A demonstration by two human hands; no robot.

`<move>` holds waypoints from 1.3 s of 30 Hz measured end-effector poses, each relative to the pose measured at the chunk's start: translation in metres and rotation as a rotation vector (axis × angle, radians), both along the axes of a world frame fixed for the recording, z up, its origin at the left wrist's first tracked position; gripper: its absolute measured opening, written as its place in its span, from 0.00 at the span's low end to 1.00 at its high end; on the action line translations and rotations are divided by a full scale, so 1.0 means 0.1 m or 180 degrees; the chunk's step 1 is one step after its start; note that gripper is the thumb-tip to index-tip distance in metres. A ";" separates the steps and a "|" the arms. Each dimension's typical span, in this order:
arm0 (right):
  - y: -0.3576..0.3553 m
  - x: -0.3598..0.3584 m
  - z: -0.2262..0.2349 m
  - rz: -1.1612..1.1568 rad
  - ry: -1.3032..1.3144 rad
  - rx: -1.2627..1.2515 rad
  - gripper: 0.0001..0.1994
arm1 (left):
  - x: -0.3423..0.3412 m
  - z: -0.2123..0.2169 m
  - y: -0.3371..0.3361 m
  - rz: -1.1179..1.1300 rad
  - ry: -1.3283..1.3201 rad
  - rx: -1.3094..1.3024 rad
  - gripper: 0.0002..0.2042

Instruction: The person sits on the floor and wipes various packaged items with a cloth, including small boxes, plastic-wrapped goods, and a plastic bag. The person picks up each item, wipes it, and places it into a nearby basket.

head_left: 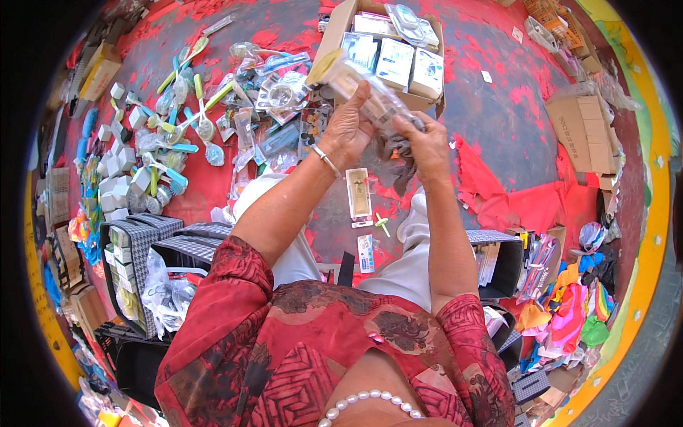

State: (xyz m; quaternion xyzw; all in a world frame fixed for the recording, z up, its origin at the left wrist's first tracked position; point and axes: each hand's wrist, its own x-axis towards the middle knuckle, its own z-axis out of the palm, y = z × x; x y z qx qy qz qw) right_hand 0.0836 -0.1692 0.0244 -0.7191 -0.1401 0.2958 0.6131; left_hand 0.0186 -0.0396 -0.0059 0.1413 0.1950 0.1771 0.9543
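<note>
My left hand (347, 135) and my right hand (430, 146) both grip a clear plastic package (377, 103) with a yellowish end at its upper left. It is held tilted in front of me, and what lies inside is blurred. A crumpled dark grey cloth (405, 169) hangs below my right hand's fingers. Under my hands, on the floor between my legs, lie a flat package with a gold-tan front (360, 196), a small light-green cross-shaped piece (383, 223) and a narrow white and blue package (366, 254).
Ahead stands an open cardboard box (439, 60) holding several white boxes. Plastic-wrapped goods (281, 99) and long-handled brushes (204, 127) lie heaped to the left. Checked bins (146, 228) flank my legs. A brown carton (580, 132) and colourful bags (569, 306) are on the right.
</note>
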 end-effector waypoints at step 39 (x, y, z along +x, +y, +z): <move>0.14 -0.14 0.08 0.0398 -0.3780 -0.0160 0.09 | -0.11 0.19 -0.19 -0.1473 0.0178 -0.0393 0.27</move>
